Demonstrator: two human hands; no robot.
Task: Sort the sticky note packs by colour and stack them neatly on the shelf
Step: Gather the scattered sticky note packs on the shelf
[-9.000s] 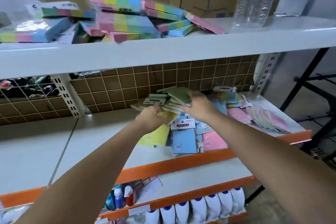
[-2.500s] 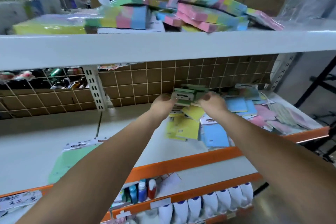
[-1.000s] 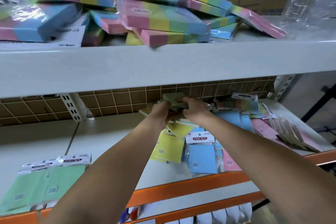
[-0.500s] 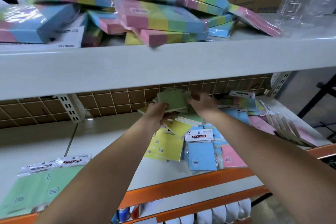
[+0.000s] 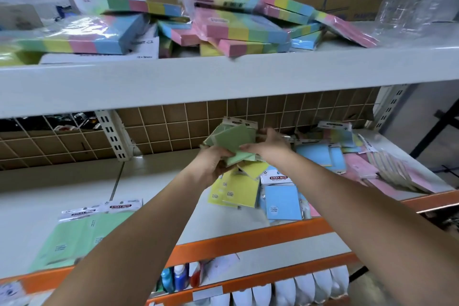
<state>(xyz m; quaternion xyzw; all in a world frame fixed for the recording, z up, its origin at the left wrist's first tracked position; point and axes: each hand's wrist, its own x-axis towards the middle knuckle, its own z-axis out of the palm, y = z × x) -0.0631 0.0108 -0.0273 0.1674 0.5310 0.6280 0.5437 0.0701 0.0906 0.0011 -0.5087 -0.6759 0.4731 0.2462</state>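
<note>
- Green sticky note packs (image 5: pixel 233 143): fanned bundle held above the middle shelf (image 5: pixel 154 176), gripped by left hand (image 5: pixel 213 165) beneath and right hand (image 5: pixel 269 144) at the side.
- Risk: loose, slippery wrappers may slide out, dropping onto the unsorted yellow packs (image 5: pixel 236 190) and blue packs (image 5: pixel 282 202).
- Risk: misaligned edges could topple the green stack (image 5: pixel 79 233).

"STICKY NOTE" is printed in white on a red oval on the header card of the blue pack (image 5: pixel 282 200). The same words are read on the header card of the green packs (image 5: pixel 82 233) at the left of the shelf. Other print is too small or blurred.
</note>
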